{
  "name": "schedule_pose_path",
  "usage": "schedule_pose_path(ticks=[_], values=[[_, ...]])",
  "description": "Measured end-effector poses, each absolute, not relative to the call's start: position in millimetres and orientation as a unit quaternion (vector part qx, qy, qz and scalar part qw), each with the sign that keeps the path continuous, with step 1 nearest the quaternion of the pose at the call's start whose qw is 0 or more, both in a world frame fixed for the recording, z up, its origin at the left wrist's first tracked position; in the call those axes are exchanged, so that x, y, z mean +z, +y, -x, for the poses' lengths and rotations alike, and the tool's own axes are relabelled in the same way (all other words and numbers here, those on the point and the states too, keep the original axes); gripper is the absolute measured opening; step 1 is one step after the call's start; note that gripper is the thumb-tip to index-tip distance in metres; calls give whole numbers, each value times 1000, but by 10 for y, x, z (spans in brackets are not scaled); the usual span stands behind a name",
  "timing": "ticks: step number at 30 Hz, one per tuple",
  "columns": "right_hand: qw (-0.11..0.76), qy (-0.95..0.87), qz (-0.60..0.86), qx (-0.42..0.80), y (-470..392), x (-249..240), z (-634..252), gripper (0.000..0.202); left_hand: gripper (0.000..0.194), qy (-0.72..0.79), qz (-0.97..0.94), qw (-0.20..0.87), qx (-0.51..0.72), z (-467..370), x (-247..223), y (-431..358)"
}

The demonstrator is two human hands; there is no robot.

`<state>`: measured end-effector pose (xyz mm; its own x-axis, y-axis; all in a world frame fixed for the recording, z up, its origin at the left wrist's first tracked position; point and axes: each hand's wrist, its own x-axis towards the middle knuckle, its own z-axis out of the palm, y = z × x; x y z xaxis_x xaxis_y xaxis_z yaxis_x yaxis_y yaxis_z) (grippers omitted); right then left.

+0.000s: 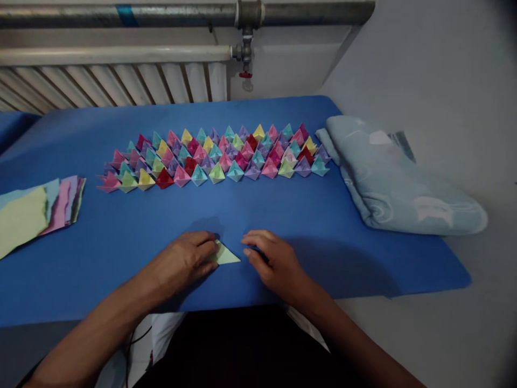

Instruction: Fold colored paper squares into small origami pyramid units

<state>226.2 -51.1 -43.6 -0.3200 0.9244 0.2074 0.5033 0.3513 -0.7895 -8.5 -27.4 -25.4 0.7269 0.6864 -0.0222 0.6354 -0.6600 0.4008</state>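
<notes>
A small pale green folded paper (226, 255) with a pointed right end lies on the blue surface near its front edge. My left hand (191, 254) is on the left part of this paper, its fingers closed over it and hiding that side. Just right of the paper's tip is my right hand (272, 258), thumb and fingers apart with nothing between them. Beyond both hands stand several rows of small folded paper boats (217, 172) in pink, blue, green, yellow, red and purple.
Coloured paper sheets (24, 215) lie stacked at the left. A folded grey-blue cloth (396, 178) rests at the right edge of the blue table (133, 226). Behind are a white radiator (133, 83), a metal pipe (181, 15) and a red-handled valve (245, 75).
</notes>
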Motion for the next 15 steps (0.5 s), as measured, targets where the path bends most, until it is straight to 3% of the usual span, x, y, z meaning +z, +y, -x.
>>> schedule_pose_path(ticks=[10, 15], values=[[334, -752, 473, 316, -497, -443, -2260, 19, 19, 338, -918, 189, 89, 155, -294, -252], [296, -718, 501, 381, -551, -329, -2194, 20, 23, 344, -909, 206, 112, 194, -311, -247]])
